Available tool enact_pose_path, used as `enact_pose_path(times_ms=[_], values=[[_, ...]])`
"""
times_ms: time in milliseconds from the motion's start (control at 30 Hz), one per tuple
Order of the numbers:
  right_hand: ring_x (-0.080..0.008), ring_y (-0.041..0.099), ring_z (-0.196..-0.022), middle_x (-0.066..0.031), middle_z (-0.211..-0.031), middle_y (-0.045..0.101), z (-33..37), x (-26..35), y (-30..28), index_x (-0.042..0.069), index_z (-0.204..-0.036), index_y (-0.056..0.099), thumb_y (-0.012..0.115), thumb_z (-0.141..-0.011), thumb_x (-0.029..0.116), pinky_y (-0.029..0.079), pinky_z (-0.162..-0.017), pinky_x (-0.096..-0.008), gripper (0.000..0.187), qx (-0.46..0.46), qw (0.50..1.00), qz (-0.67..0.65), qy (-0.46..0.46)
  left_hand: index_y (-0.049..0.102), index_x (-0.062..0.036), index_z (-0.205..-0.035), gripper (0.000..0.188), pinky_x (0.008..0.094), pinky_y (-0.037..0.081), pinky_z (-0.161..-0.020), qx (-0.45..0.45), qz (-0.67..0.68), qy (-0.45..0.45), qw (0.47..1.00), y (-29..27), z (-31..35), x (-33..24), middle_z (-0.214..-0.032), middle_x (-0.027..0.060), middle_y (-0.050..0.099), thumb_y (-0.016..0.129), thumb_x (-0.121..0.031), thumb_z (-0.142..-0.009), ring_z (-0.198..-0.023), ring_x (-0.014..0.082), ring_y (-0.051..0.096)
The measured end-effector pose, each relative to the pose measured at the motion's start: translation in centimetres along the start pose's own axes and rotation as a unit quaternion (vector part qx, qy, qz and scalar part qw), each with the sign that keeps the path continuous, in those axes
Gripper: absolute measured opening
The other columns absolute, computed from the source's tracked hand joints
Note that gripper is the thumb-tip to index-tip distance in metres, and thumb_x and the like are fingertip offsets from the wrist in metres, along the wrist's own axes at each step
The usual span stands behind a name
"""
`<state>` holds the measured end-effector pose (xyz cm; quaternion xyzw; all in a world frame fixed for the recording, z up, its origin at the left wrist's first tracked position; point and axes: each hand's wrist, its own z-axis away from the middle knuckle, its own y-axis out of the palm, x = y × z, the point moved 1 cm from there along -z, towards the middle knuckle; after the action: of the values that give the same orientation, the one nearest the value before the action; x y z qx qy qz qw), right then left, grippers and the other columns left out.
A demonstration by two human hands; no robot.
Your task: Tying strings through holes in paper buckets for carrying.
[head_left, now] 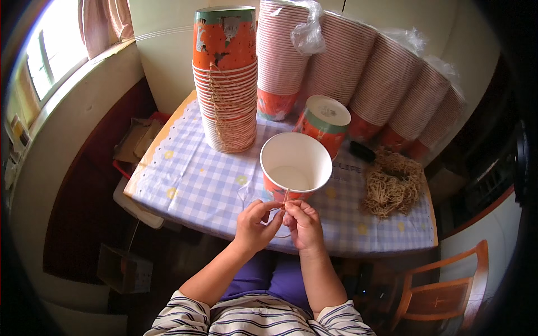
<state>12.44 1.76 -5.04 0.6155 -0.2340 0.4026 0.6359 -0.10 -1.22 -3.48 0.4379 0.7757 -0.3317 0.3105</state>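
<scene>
A white-lined paper bucket [296,154] with an orange printed outside stands upright near the table's front edge. From its near side a thin piece of twine [287,195] runs to my fingers, and a loop of it hangs below them. My left hand [256,225] pinches the twine between thumb and fingertips. Close against it, my right hand [304,224] is also closed on the twine, thumb and forefinger pressed together. The exact crossing of the strands is hidden by my fingertips. Just behind the bucket, another orange and green bucket [325,126] sits upside down.
At the left stands a tall stack of nested buckets [227,106] with twine hanging down its side. Several plastic-wrapped stacks [342,50] line the back. A heap of loose twine [394,187] lies right, beside a dark object [362,151]. A wooden chair [443,294] stands lower right.
</scene>
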Motion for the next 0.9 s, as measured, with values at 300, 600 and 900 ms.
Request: enact_pose_path(times_ms=[300,600,900], values=[[-0.0042,0.046,-0.054,0.0016,-0.075,0.062,0.0,-0.2,0.1,0.005,-0.089,0.065,0.063,-0.086,0.013,0.038,-0.052,-0.018,0.009,-0.016,1.0,-0.006,0.014,0.066,-0.0025,-0.085,0.007,0.021,0.031,-0.044,-0.01,0.019,-0.029,0.999,0.4,0.2,1.0,-0.059,-0.0009,0.048,0.068,-0.002,-0.079,-0.05,0.0044,0.042],[-0.0024,0.042,-0.058,0.0021,-0.078,0.065,-0.7,-0.8,-0.3,0.004,-0.089,0.069,0.064,-0.086,0.018,0.033,-0.053,-0.0183,0.015,-0.014,0.995,0.091,-0.03,0.065,0.0014,-0.086,0.007,0.0174,0.028,-0.046,0.055,0.165,-0.221,0.96,0.0,0.4,1.9,-0.059,-0.0081,0.049,0.064,-0.006,-0.086,-0.052,-0.0008,0.039],[-0.0017,0.043,-0.055,-0.0001,-0.078,0.065,-1.0,-0.8,-0.5,0.003,-0.09,0.066,0.065,-0.086,0.012,0.033,-0.05,-0.0176,0.01,-0.033,0.991,0.112,-0.066,0.066,0.0006,-0.091,0.011,0.0167,0.031,-0.047,0.056,0.25,-0.25,0.934,0.4,0.3,4.4,-0.063,-0.0073,0.054,0.064,-0.009,-0.087,-0.055,-0.0013,0.043]])
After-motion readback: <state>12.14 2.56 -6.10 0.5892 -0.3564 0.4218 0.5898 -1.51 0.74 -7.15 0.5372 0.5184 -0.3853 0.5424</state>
